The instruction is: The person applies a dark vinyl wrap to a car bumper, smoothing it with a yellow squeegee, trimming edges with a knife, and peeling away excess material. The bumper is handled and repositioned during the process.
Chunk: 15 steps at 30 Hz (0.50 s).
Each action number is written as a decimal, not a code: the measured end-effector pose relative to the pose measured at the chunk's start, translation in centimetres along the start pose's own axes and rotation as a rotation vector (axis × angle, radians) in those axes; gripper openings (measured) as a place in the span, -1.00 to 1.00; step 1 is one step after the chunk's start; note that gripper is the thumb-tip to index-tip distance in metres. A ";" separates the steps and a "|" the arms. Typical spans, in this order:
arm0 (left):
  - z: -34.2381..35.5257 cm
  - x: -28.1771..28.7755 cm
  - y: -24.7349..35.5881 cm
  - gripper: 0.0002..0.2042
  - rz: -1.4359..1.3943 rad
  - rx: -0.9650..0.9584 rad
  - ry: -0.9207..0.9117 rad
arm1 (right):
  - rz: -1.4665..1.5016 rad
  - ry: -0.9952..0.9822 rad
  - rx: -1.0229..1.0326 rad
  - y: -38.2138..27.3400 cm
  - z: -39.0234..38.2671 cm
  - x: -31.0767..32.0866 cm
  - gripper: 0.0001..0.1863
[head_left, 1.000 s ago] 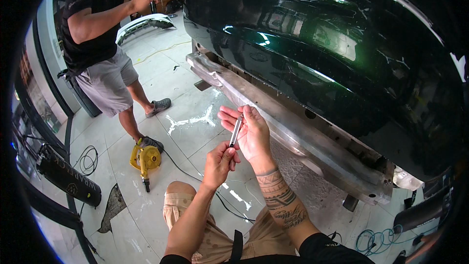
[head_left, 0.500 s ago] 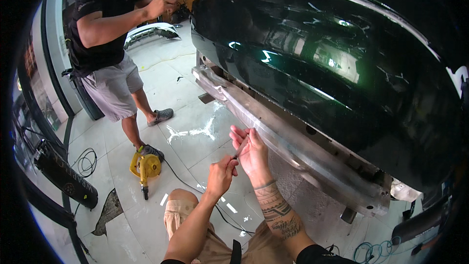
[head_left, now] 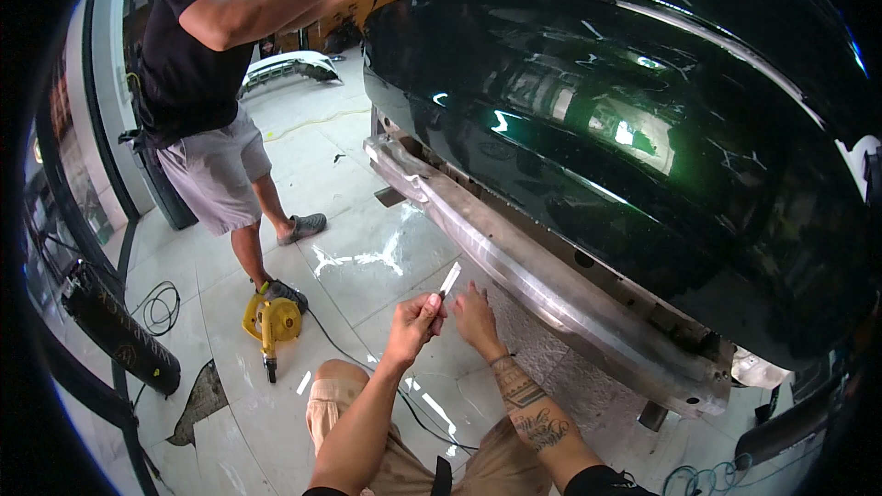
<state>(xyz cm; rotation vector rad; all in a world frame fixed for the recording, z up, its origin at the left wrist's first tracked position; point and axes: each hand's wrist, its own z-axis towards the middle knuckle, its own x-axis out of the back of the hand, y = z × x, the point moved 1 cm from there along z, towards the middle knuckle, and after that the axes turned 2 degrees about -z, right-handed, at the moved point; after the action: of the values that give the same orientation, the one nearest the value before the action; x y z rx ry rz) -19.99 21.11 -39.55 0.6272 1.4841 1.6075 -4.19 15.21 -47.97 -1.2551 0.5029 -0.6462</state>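
Note:
A slim silver-bladed utility knife points up and slightly right out of my left hand, which is closed round its handle. Just to the right, my right hand is turned back-up with its fingers loosely apart, holding nothing that I can see. Both hands hang over the floor in front of my knees. Ahead and to the right is a dark green car panel, glossy, with a bare metal bumper beam below it. My hands are apart from both.
At the left another person stands with raised hands at the panel's far edge. By that person's foot lies a yellow blower with a black cable. A black roll is farther left. A white bumper part lies behind.
My right hand has come away from the knife and turned over, moving slightly down. The blade now shows uncovered in my left hand. The other person has leaned in toward the panel's edge.

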 end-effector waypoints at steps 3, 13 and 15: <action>0.5 0.8 0.3 -0.70 -0.179 -0.011 0.047 | -0.525 -0.187 0.215 1.4 -1.1 0.9 -0.69; 0.3 0.8 -1.2 -0.80 -0.379 -0.147 0.280 | 0.339 -0.405 -0.208 -7.0 -4.8 0.4 -0.70; 0.0 0.6 -0.1 -0.78 -0.366 -0.161 0.254 | 0.371 -0.448 -0.221 -6.1 -4.6 0.2 -0.69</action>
<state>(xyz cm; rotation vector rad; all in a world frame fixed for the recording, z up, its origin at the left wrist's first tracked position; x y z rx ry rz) -20.26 21.58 -39.75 0.0536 1.5260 1.5345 -8.16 10.76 -43.16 -1.4173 0.4218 0.0098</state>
